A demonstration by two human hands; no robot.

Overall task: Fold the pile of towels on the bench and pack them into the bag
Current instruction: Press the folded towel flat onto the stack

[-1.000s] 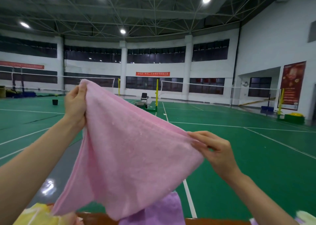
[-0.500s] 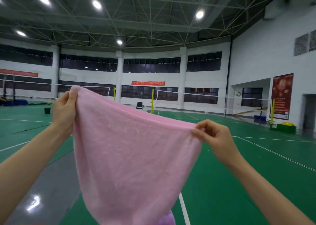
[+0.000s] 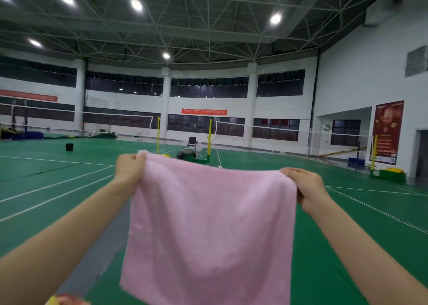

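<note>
While the head view is tipped up across the green court floor point(image 3: 347, 246), the pink towel point(image 3: 208, 223) hangs in the air in front of the person, well clear of the desk, which is out of frame. The left grip point(image 3: 129, 170) pinches the towel's upper left corner and the right grip point(image 3: 305, 186) pinches the upper right corner, fingers curled over the hem. A second ago the left corner was held much higher than the right and the cloth fell in a slanted sag. Now the two corners are nearly level, the top edge is pulled almost straight, and the towel drops as a flat sheet. I judge that the spreading step is about finished and the towel is ready for its first fold. The purple towel and the desk edge seen below earlier have left the frame. Only a blurred yellow and pink scrap point(image 3: 52, 301) shows at the lower left, possibly part of the pile. The bag is not in view.
</note>
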